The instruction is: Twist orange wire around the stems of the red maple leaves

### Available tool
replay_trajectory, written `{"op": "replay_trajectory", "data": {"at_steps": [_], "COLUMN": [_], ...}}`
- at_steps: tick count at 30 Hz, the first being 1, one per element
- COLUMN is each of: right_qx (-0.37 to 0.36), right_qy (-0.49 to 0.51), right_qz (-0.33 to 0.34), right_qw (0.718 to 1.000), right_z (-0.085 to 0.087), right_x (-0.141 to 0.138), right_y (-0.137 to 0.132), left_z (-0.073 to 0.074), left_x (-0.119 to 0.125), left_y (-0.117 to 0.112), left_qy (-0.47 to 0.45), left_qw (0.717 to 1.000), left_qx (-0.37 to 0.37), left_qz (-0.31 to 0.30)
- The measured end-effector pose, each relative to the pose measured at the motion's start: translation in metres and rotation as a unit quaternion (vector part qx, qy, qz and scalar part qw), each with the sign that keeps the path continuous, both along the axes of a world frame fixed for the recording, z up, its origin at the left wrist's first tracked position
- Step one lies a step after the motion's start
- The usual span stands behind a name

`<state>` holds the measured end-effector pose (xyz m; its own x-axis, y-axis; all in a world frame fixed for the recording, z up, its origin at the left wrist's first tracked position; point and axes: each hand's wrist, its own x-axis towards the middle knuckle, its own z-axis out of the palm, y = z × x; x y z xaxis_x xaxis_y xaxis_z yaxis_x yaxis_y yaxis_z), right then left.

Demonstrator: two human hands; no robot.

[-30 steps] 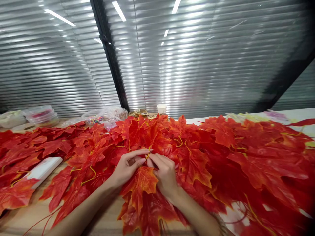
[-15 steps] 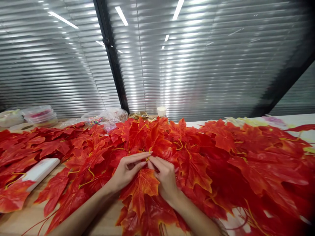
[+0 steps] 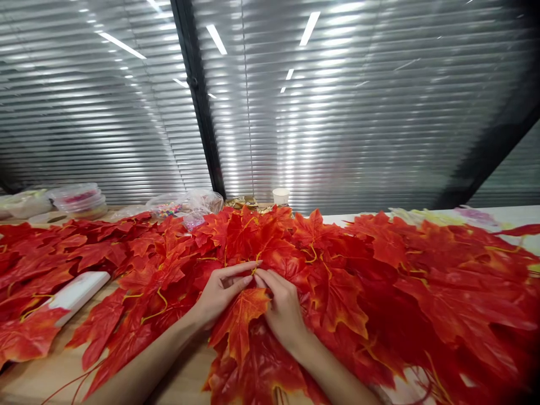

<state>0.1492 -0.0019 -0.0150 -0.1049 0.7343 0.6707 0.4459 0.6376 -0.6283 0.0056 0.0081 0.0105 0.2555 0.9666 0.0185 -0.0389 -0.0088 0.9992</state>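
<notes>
Leaves (image 3: 341,298): red, orange-yellow edges. Near-centre leaf (image 3: 240,318) more orange, pale veins. Stems (image 3: 165,304) yellow. Worktop (image 3: 29,379) tan at near left. Left block (image 3: 82,292) white; far cup (image 3: 280,196) white. Beads (image 3: 169,210), far left, multicoloured. Far wrappers (image 3: 242,202) gold. Blinds (image 3: 337,124) silver-grey, horizontal stripes; frame (image 3: 197,90) black.
</notes>
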Motion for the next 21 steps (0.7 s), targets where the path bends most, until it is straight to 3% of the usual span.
{"op": "replay_trajectory", "data": {"at_steps": [8, 12, 18, 21], "right_qx": [-0.078, -0.092, -0.111, -0.102], "right_qy": [0.085, 0.094, 0.116, 0.138], "right_qz": [0.016, 0.026, 0.041, 0.043], "right_qw": [0.993, 0.991, 0.986, 0.984], "right_z": [0.0017, 0.0031, 0.0038, 0.0057], "right_x": [-0.0001, 0.0008, -0.0005, -0.0029], "right_y": [0.0019, 0.0044, 0.0042, 0.0013], "left_z": [-0.0004, -0.0031, -0.0020, 0.0000], "left_x": [-0.0007, -0.0028, -0.0055, -0.0037], "left_y": [0.0031, 0.0061, 0.0061, 0.0021], "left_qy": [0.023, 0.040, 0.146, 0.156], "left_qw": [0.999, 0.999, 0.981, 0.978], "left_qx": [0.011, 0.024, 0.127, 0.139], "left_qz": [-0.027, -0.013, 0.023, 0.017]}}
